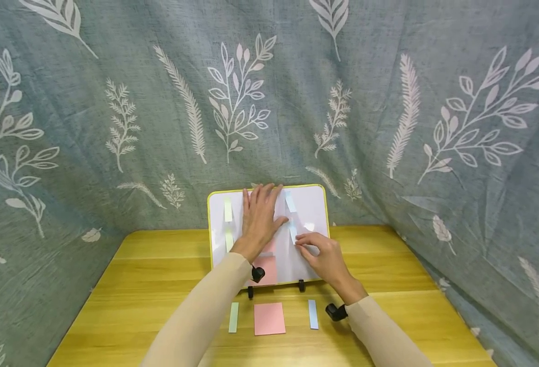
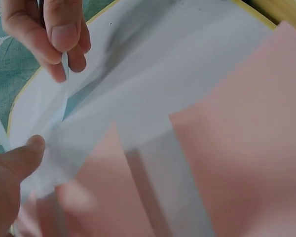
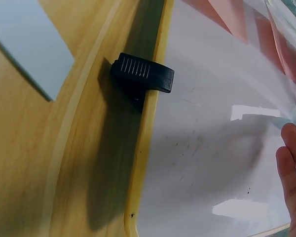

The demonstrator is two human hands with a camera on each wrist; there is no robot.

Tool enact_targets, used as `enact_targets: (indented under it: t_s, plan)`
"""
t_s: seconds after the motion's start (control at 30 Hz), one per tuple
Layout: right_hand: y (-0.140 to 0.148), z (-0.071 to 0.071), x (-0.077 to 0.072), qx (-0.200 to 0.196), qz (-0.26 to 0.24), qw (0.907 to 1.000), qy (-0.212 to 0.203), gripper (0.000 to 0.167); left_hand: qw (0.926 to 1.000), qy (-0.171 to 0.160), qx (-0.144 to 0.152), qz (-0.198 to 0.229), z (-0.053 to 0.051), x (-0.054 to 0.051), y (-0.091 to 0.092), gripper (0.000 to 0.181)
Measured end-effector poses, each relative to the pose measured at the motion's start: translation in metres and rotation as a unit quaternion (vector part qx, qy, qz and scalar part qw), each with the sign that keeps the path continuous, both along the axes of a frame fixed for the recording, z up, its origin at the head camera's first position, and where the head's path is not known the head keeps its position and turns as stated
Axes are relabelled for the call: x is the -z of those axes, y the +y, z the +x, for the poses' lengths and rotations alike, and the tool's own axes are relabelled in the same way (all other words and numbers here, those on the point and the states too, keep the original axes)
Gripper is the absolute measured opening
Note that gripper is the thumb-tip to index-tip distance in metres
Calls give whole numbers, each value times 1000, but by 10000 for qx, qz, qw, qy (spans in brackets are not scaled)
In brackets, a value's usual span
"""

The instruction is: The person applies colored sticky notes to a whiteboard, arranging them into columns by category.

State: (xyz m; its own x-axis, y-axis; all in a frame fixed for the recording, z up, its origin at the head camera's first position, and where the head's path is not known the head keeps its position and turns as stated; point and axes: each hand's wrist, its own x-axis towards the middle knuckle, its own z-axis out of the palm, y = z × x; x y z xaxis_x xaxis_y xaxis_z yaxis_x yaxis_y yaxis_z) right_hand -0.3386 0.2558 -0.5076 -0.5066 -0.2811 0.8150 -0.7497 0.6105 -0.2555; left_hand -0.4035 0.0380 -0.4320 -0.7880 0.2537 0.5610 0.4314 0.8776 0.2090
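A whiteboard with a yellow rim leans upright on the table. My left hand rests on its upper middle with fingers extended, partly covering a column of pink sticky notes. Between thumb and fingers, my right hand pinches the lower end of a pale blue sticky strip. In the left wrist view that blue strip stands off the board at the pinched end, and the left thumb lies near its other end. Above it is another blue strip. Two green strips hang at the board's left.
Black stand clips hold the board's lower edge. On the wooden table before it lie a green strip pad, a pink square pad and a blue strip pad. A patterned curtain hangs behind.
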Motion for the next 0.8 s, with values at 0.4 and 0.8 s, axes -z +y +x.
enact_targets:
  t_s: [0.4, 0.8]
  plan:
    - [8, 10, -1, -57, 253, 9996, -146, 19, 9939, 625, 840, 338, 29, 5, -29, 62]
    - [21, 28, 1, -75, 359, 9992, -154, 21, 9882, 669, 1336, 340, 58, 23, -43, 47]
